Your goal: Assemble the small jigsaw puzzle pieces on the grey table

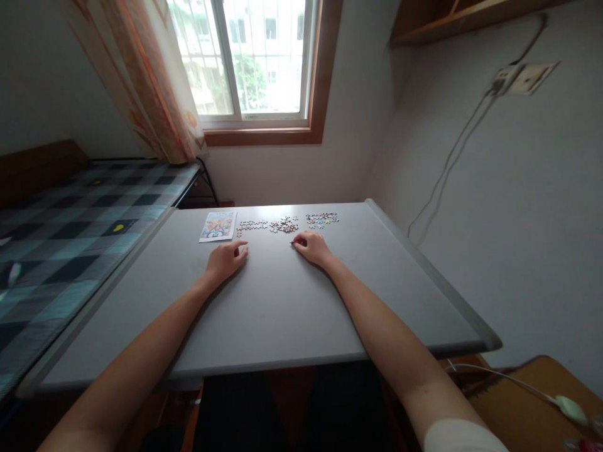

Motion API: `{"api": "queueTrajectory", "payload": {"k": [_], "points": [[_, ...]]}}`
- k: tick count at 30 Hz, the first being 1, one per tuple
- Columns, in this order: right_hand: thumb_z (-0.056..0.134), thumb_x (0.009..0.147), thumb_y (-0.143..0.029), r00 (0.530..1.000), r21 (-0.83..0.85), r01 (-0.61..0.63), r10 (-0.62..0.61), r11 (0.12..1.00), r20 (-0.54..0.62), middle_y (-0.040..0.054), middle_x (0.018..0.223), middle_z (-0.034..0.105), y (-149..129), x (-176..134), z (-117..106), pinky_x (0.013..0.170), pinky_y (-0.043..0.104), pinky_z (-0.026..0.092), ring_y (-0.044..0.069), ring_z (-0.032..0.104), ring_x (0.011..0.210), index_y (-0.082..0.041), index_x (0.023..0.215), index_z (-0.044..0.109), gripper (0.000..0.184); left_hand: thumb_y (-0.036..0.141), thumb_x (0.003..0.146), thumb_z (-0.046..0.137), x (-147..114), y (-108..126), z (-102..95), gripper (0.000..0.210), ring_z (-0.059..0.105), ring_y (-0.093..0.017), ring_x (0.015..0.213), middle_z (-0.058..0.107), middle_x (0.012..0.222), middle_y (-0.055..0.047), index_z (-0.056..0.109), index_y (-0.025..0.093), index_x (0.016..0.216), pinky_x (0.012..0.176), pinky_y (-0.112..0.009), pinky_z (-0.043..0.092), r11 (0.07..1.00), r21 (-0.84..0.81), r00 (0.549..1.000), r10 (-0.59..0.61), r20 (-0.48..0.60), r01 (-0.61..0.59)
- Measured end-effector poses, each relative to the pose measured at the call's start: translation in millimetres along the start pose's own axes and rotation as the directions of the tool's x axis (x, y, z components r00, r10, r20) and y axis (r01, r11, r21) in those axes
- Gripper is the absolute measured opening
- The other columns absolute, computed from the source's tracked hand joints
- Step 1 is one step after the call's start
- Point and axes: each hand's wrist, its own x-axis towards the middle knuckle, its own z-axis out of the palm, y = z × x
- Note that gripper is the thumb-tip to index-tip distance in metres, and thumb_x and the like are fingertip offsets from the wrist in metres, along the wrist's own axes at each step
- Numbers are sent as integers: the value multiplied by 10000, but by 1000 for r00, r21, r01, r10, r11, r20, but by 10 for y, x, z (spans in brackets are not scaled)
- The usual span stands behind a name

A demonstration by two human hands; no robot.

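Note:
My right hand (311, 247) rests on the grey table, thumb and fingers pinched on a small dark puzzle piece (293, 243). To the left my left hand (227, 258) lies with its thumb and fingers apart and nothing between them. Just beyond it is a partly joined strip of puzzle pieces (253, 225). A heap of loose puzzle pieces (284, 226) sits in the middle, a little past my right hand. Another spread of pieces (322, 218) lies behind that hand. The colourful picture sheet (218, 226) is flat beyond my left hand.
The table (264, 314) has raised side edges. On its left stands a bed (94, 232) with a checked cover; a curtain (141, 81) hangs by the window (254, 63). A cable (438, 169) runs down the right wall. At lower right is a brown stool-like surface (532, 402).

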Motion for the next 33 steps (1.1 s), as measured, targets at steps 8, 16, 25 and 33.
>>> {"api": "queueTrajectory", "payload": {"k": [8, 16, 25, 33], "points": [[558, 810, -217, 1000, 304, 2, -2, 953, -2, 36, 783, 671, -108, 28, 66, 706, 260, 463, 134, 600, 722, -176, 869, 674, 137, 390, 872, 448, -20, 405, -85, 365, 599, -126, 686, 693, 836, -2, 625, 264, 1166, 656, -226, 418, 950, -65, 949, 310, 51, -306], [513, 806, -153, 999, 481, 36, -41, 876, 0, 31, 767, 682, -150, 45, 165, 687, 239, 471, 125, 616, 708, -159, 888, 686, 192, 314, 876, 484, 217, 740, 136, 346, 604, -136, 740, 646, 1007, -26, 584, 276, 1205, 671, -243, 426, 956, -85, 959, 278, -49, -282], [516, 790, -176, 1000, 480, 17, -18, 877, -2, 35, 768, 680, -131, 32, 182, 682, 247, 457, 131, 599, 698, -153, 898, 700, 214, 399, 917, 430, 148, 722, 306, 309, 599, -122, 715, 650, 959, -16, 655, 280, 1093, 635, -231, 394, 966, -140, 973, 203, -111, -218], [496, 789, -130, 999, 479, 29, -37, 877, 7, 29, 753, 666, -156, 16, 167, 671, 236, 445, 123, 584, 695, -155, 895, 703, 234, 379, 899, 459, 115, 704, 295, 275, 595, -120, 700, 665, 948, -12, 690, 254, 979, 634, -236, 384, 974, -113, 977, 186, -107, -198]]}}
